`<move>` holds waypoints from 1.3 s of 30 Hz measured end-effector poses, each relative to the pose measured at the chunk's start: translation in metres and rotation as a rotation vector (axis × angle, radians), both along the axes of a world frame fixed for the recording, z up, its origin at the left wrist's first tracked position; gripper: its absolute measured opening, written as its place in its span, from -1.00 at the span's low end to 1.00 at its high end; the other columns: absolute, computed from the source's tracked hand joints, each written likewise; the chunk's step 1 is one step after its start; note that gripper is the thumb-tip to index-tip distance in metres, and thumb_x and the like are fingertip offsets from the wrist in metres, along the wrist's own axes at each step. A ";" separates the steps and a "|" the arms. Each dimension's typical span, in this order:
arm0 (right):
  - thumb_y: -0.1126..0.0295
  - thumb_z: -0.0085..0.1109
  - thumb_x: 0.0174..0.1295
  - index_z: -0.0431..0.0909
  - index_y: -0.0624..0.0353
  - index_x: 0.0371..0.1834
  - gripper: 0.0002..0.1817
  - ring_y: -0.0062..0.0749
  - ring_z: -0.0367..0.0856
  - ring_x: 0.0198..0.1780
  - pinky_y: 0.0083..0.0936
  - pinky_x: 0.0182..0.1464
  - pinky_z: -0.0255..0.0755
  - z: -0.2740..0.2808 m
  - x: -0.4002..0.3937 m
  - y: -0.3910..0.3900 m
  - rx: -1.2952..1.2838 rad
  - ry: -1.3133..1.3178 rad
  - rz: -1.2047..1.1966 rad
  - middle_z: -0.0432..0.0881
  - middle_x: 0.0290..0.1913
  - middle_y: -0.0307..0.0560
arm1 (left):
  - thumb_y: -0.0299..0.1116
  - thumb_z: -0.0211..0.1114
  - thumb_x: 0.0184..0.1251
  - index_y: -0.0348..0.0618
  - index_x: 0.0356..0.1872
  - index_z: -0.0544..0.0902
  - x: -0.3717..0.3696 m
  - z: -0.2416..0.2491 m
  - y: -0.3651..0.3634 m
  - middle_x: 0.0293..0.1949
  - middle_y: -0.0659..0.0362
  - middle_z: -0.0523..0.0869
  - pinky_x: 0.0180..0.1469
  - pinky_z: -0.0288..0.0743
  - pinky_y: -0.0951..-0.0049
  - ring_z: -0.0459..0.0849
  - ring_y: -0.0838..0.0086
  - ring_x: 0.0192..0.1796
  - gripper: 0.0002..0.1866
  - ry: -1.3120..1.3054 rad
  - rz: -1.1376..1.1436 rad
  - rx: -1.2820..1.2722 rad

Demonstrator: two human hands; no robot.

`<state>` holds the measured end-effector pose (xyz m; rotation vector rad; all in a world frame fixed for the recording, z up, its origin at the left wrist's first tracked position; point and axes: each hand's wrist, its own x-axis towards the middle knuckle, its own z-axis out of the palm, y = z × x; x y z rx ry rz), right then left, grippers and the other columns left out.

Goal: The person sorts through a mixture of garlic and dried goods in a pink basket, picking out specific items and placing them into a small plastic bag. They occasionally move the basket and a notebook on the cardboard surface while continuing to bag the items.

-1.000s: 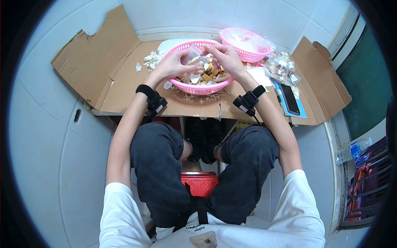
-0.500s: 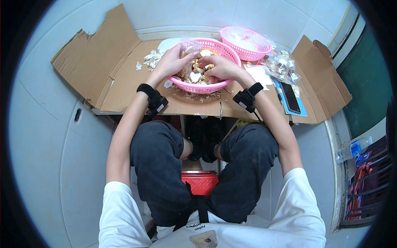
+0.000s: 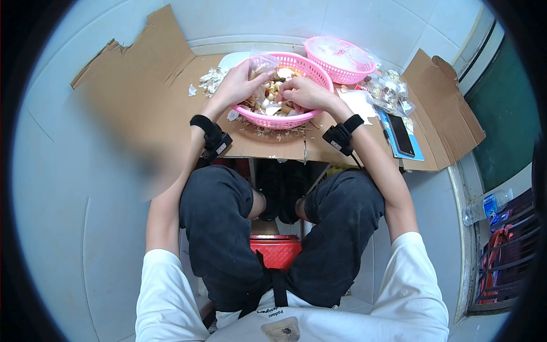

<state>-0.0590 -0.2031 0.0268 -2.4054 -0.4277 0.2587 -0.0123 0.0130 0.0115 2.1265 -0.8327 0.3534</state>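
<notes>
A pink plastic basket [image 3: 317, 69] on the cardboard holds a mix of dried pieces in white, brown and orange tones, with white slips among them. At its left side my left hand [image 3: 242, 85] is closed on a clear plastic bag [image 3: 264, 59], thumb pointing into the basket. My right hand [image 3: 306, 94] reaches over the right rim, fingers curled down into the dried pieces [image 3: 272, 97]. Whatever its fingertips pinch is hidden. Both wrists wear black strapped devices.
Behind stands a second pink basket [image 3: 347, 74] with clear plastic in it. Filled clear packets [image 3: 387, 91], a phone [image 3: 401, 135] and a blue notebook [image 3: 419, 153] lie on the right. White scraps [image 3: 212, 80] lie left. A brown blur [image 3: 128, 122] crosses the left side, close to the camera.
My right hand's fingers have drawn together from a spread reach over the dried pieces, and the pieces have shifted. A blurred shape has appeared at the left. My left hand stays put.
</notes>
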 end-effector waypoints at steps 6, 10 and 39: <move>0.45 0.23 0.30 0.67 0.26 -0.06 -0.80 -0.62 0.54 -0.53 -0.56 -0.45 0.46 -0.003 0.000 0.000 0.006 -0.063 0.013 0.64 -0.42 -0.20 | 0.09 0.28 0.43 -0.31 0.19 0.56 -0.001 0.000 0.000 -0.01 -0.08 0.75 0.08 0.58 0.28 0.74 0.24 0.04 -0.38 -0.007 -0.007 -0.010; 0.50 0.30 0.23 0.67 0.26 -0.06 -0.78 -0.62 0.56 -0.52 -0.56 -0.45 0.47 -0.004 0.001 -0.001 0.021 -0.043 0.052 0.65 -0.39 -0.19 | 0.09 0.28 0.43 -0.30 0.19 0.56 -0.001 0.000 0.000 0.00 -0.07 0.75 0.08 0.58 0.28 0.74 0.25 0.04 -0.38 -0.006 -0.017 -0.008; 0.52 0.19 0.37 0.56 0.28 0.12 -0.72 -0.52 0.59 0.14 -0.53 0.20 0.47 -0.003 0.016 0.001 0.038 0.050 0.240 0.63 0.11 -0.17 | 0.21 0.26 0.30 -0.26 -0.44 0.71 0.043 -0.025 -0.012 -0.57 -0.12 0.67 -0.31 0.56 0.09 0.69 -0.03 -0.45 -0.40 -0.131 -0.028 0.018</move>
